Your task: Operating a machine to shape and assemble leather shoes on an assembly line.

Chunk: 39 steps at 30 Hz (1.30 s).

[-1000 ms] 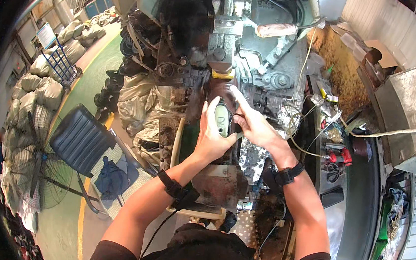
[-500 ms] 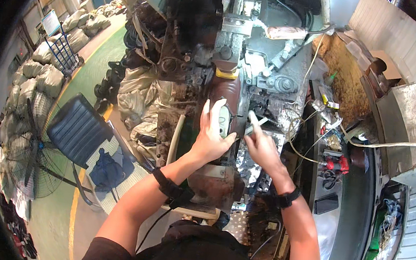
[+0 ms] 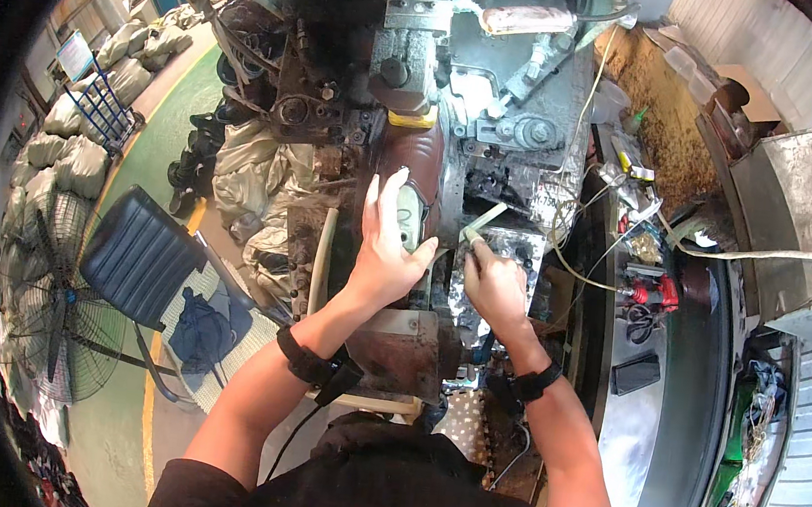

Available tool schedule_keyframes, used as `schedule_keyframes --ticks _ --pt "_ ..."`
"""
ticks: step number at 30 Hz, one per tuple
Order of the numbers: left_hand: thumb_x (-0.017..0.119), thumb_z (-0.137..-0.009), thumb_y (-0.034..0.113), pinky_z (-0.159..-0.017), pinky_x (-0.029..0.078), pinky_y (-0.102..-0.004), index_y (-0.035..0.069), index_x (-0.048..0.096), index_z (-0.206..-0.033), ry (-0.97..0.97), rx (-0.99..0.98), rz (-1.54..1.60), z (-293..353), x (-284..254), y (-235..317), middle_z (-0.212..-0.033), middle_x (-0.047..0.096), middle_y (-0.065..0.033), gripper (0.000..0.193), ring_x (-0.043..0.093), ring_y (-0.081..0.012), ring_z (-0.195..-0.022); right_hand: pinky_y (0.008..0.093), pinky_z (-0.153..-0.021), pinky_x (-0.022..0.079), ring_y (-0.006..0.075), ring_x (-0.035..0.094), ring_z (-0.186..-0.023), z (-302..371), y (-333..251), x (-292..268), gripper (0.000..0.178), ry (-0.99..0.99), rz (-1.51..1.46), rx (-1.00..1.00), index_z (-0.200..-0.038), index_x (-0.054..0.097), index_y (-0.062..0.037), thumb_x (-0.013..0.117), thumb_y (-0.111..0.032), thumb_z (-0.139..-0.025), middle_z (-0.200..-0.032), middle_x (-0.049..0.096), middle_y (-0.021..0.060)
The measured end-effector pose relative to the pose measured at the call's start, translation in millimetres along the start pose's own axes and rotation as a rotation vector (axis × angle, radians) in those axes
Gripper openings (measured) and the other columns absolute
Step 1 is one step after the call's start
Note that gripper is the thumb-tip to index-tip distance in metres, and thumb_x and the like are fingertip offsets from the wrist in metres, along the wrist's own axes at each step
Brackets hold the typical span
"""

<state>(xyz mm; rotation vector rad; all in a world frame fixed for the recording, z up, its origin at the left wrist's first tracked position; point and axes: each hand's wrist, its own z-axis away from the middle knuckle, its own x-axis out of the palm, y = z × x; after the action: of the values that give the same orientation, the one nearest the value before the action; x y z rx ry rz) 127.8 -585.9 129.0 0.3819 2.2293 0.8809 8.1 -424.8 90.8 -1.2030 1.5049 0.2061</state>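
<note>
Grey, grimy machine [image 3: 480, 94], top centre of frame, nearer the lens than a second ago
Dark blue chair [image 3: 137, 252] and standing fan [image 3: 58, 318], left edge
Brown shoe upper [image 3: 412, 171], centre, on the machine, unmoved
Left hand [image 3: 385, 251], centre, fingers spread, still pressing flat on the shoe upper
Right hand [image 3: 493, 280], just right of centre, now drawn back and clenched on a pale tool [image 3: 483, 220], tip apart from the shoe
</note>
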Motion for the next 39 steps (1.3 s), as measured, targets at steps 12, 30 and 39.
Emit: schedule_keyframes --ticks 12,30,39 --pt "0.078 -0.082 0.009 -0.123 0.021 -0.0455 -0.001 0.021 -0.156 -0.015 -0.019 -0.006 2 -1 4 -0.157 0.024 -0.0276 0.094 0.023 -0.043 -0.149 0.0507 -0.064 0.054 0.041 0.068 -0.068 2 5 5 0.02 0.11 -0.076 0.054 -0.108 0.072 -0.0087 0.064 -0.018 -0.092 -0.073 0.068 0.0205" --pt "0.066 -0.096 0.027 -0.123 0.01 -0.0567 0.002 0.02 -0.159 -0.184 0.468 0.209 5 -20 48 -0.165 0.008 -0.0312 0.082 0.011 -0.0482 -0.154 0.0425 -0.111 0.043 0.0294 0.056 -0.128 -23 -57 -21 0.069 0.326 -1.551 0.289 -0.151 0.036 0.0022 0.044 -0.05 -0.108 -0.143 0.056 0.0193" --pt "0.065 -0.094 0.008 -0.118 0.029 -0.0512 -0.007 0.042 -0.142 0.118 0.337 0.524 0 -31 8 -0.153 0.038 -0.0296 0.056 0.04 -0.0428 -0.142 0.0431 -0.121 0.029 0.0413 0.03 -0.148 -16 -107 5 0.12 0.059 -0.505 0.107 -0.158 -0.017 -0.001 0.079 -0.022 -0.09 -0.162 0.018 0.0309"
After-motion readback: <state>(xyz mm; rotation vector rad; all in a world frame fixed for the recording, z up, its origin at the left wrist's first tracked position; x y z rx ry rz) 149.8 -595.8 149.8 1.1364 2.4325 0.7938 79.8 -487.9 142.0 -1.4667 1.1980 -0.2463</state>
